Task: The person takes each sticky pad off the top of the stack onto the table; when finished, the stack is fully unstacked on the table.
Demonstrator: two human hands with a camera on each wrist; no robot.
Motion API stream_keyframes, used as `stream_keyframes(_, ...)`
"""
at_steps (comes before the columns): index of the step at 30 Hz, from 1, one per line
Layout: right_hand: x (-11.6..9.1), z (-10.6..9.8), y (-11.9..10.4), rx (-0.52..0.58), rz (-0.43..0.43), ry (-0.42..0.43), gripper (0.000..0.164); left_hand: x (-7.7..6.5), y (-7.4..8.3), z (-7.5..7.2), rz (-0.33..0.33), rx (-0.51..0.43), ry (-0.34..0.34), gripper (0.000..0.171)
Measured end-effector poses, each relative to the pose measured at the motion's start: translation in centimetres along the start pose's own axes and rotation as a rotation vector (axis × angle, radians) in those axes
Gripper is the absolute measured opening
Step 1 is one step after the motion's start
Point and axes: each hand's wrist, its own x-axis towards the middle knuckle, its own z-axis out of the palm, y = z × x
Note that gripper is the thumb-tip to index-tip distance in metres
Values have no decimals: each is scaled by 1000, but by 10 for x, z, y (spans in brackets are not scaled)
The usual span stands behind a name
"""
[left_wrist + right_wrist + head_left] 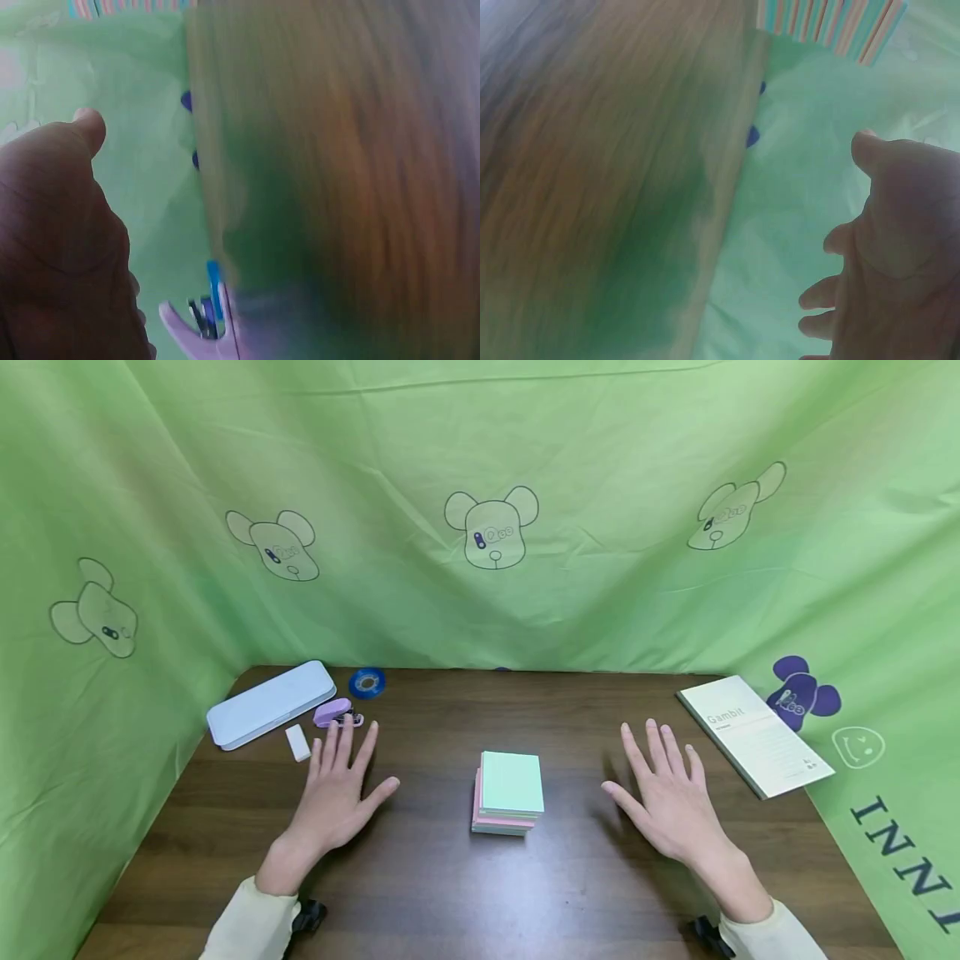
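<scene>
My left hand (330, 802) is spread flat with nothing in it, palm down at the left of the table. Just past its fingertips are a purple stapler (330, 713) and a white eraser (297, 743). Between the two hands stands a stack of sticky-note pads (512, 783), mint green on top with pink layers below; neither hand touches it. My right hand (671, 810) is also spread and holds nothing, nearest to a notebook (753, 735) marked "Gambit". In the right wrist view the stack's striped side (829, 26) shows beyond the thumb.
A pale blue pencil case (272, 706) lies at the back left, beside a roll of blue tape (367, 683). Green printed cloth (570, 602) hangs behind and at both sides of the brown wooden table (450, 893). The notebook overhangs the table's right edge.
</scene>
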Motion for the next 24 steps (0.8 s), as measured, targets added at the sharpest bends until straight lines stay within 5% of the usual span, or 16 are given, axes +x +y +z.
stream_keyframes(13, 16, 4, -41, 43, -162, 176, 85, 7, 53, 21, 85, -247, -106, 117)
stream_keyframes(24, 24, 8, -68, 247, -272, 257, 74, 9, 82, 44, 113, -544, -86, 115)
